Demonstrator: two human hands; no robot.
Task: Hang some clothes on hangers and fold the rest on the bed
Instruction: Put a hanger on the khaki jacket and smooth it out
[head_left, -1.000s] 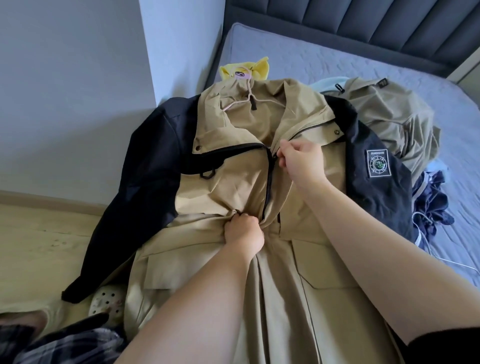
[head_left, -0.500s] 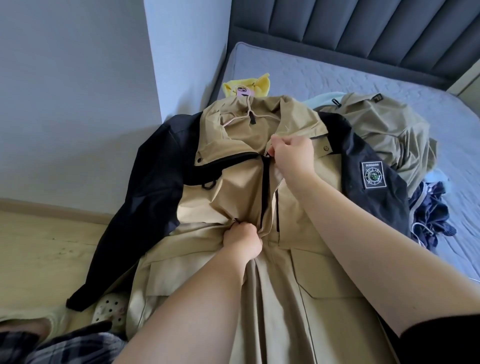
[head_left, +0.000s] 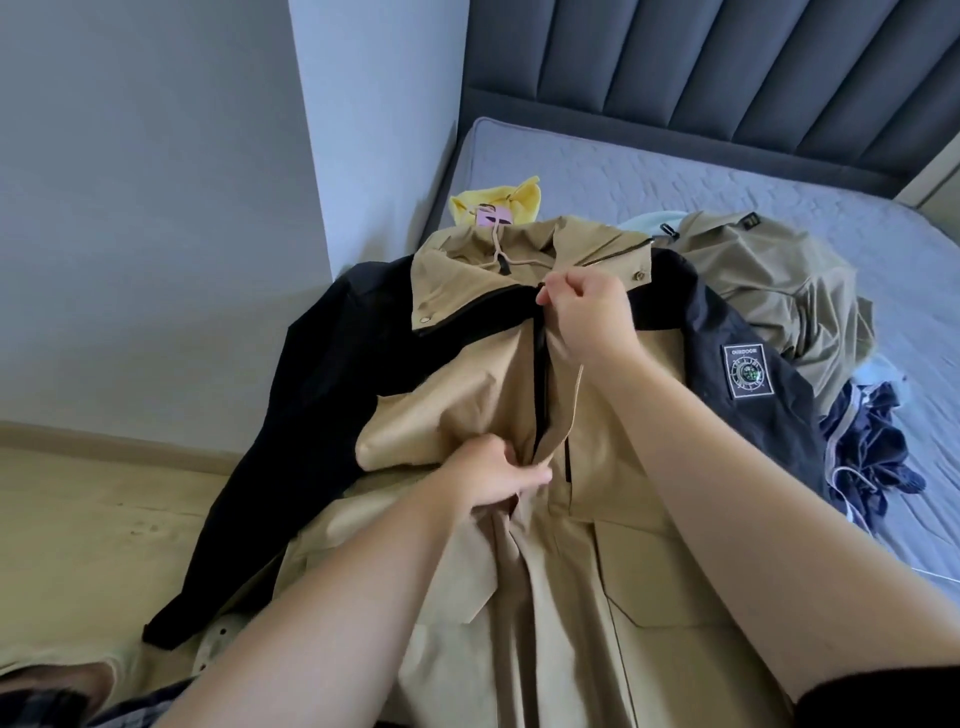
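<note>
On the bed (head_left: 675, 171) the jacket (head_left: 441, 395) lies lengthwise, collar pointing away from the person, hem toward them. Right grip (head_left: 587, 312) pinches the zipper (head_left: 540, 384) at its top; left grip (head_left: 493, 475) clutches the jacket's front mid-chest.

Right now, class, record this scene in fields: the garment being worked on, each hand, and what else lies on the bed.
garment: tan and black jacket, front up on the bed
right hand: pinches the jacket at the top of the zip
left hand: grips tan fabric lower down beside the zip
also on bed: olive jacket, dark blue garment, yellow garment
</note>
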